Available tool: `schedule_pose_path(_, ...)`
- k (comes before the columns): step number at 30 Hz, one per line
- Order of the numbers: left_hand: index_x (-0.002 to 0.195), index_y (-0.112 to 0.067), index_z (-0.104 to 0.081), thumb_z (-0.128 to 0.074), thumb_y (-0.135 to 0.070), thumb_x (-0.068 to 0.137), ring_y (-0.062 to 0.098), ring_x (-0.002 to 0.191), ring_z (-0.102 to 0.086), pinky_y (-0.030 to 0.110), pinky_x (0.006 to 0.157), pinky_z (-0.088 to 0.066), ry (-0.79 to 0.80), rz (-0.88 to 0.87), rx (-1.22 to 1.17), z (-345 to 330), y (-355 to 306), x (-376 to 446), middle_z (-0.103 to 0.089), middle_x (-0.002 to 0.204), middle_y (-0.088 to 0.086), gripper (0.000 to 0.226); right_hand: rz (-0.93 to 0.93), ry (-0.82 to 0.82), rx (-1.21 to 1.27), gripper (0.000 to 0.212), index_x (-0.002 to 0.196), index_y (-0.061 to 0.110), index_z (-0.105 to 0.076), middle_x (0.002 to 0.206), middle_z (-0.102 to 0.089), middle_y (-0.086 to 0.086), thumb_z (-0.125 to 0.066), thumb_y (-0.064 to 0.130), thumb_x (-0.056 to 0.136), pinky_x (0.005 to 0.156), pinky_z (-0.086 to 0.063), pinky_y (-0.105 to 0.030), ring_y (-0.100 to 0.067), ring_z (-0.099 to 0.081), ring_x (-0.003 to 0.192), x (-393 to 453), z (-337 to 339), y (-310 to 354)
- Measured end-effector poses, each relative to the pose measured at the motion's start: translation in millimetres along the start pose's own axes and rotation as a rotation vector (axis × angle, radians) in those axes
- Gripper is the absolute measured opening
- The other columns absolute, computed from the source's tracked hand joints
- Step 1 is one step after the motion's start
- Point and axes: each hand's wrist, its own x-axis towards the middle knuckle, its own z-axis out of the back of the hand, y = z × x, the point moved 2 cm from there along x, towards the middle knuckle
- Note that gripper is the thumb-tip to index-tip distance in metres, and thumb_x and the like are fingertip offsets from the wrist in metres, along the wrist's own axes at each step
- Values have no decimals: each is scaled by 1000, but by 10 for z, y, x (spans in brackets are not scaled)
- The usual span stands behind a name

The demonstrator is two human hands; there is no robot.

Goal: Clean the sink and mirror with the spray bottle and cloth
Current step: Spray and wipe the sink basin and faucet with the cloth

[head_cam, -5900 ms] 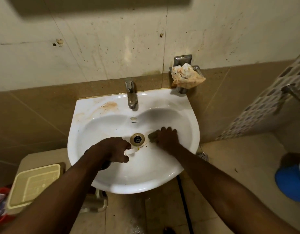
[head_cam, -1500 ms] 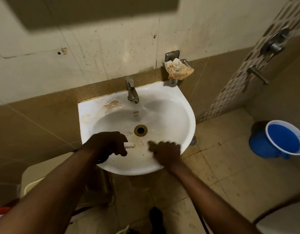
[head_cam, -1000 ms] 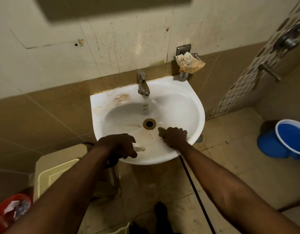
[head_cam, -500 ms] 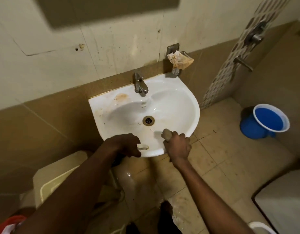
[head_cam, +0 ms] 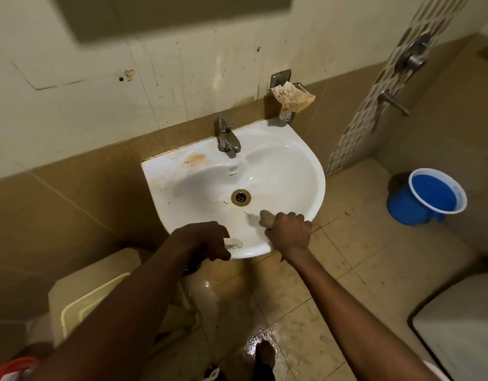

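From the head view, a glossy white ceramic sink [head_cam: 297,171], rounded at the front and straight along the wall, hangs below a metal tap [head_cam: 226,137]. Rust-coloured stains mark its back left ledge and the bowl around the brass-ringed drain [head_cam: 240,197]. The right hand [head_cam: 288,232] is fisted tight around a bunched grey-brown cloth [head_cam: 265,218], whose rounded end sticks out past the knuckles and touches the bowl's near slope. The left hand [head_cam: 207,239] is curled around a spray bottle [head_cam: 232,242] at the sink's front rim; only a pale plastic bit shows between the fingers, and a dark part hides under the wrist. A crumpled, stained wrapper [head_cam: 292,96] sits in a metal holder on the wall. The mirror's lower edge [head_cam: 166,17] shows dull at the top. A round blue plastic bucket [head_cam: 427,200] stands on the wet, shiny tile floor [head_cam: 306,312], well apart from the sink.
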Motion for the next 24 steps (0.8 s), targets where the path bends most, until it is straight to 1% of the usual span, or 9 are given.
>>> schedule_pose_path(2,126,-12,-56,-66,-33,81,21,92,-65,28,78,-49,-20,5,-11,42,-49,20,-65,114,7,52,95,97,47,25,93,19,-65,97,-67,-4,-61,39,79,78,-39,-34,-27,-60,94,-77,-64,100)
schedule_pose_path(4,120,-13,-60,-65,-34,81,22,95,-64,29,80,-49,-17,-17,21,81,-88,46,-64,109,6,45,89,165,77,23,91,20,-64,95,-68,-3,-59,40,79,81,-36,-37,-28,-60,96,8,-13,43)
schedule_pose_path(9,94,-14,-66,-61,-34,79,24,87,-64,33,77,-49,-30,-24,162,181,-68,121,-65,91,4,26,-2,67,-133,24,104,18,-65,107,-64,-5,-51,27,87,92,-34,-42,-29,-54,105,614,95,-261)
schedule_pose_path(13,77,-24,-59,-59,-35,79,23,91,-63,36,81,-51,-65,8,173,306,40,174,-64,94,3,11,50,129,-160,25,109,19,-64,112,-63,-6,-47,24,91,93,-35,-40,-29,-54,108,1000,-168,-170)
schedule_pose_path(15,89,-20,-64,-58,-34,80,22,93,-62,34,82,-50,-104,20,149,346,92,209,-64,95,3,17,88,202,-49,26,108,20,-64,109,-65,-5,-50,29,89,90,-38,-38,-28,-56,107,1054,-398,7)
schedule_pose_path(17,99,-15,-66,-58,-30,82,21,89,-61,31,79,-48,-145,26,130,391,100,258,-63,88,0,24,181,330,57,20,94,23,-65,95,-69,-1,-51,34,85,84,-43,-36,-25,-62,97,1059,-590,165)
schedule_pose_path(19,108,-18,-65,-58,-32,84,22,96,-61,32,85,-48,-129,41,152,417,83,331,-65,98,1,29,218,405,90,18,84,24,-61,85,-69,4,-48,37,83,82,-42,-36,-22,-64,90,1120,-590,122)
schedule_pose_path(21,123,-19,-58,-57,-37,86,24,111,-58,32,91,-45,-87,56,209,416,59,430,-62,120,5,41,228,267,52,21,84,27,-60,90,-68,1,-42,39,87,85,-39,-38,-27,-61,92,1324,-501,-38)
schedule_pose_path(24,133,-23,-51,-53,-41,89,22,119,-53,30,96,-40,-174,33,254,426,29,530,-58,127,2,47,168,43,-8,34,112,22,-63,108,-60,-10,-42,37,90,88,-36,-40,-33,-53,103,1641,-547,-141)
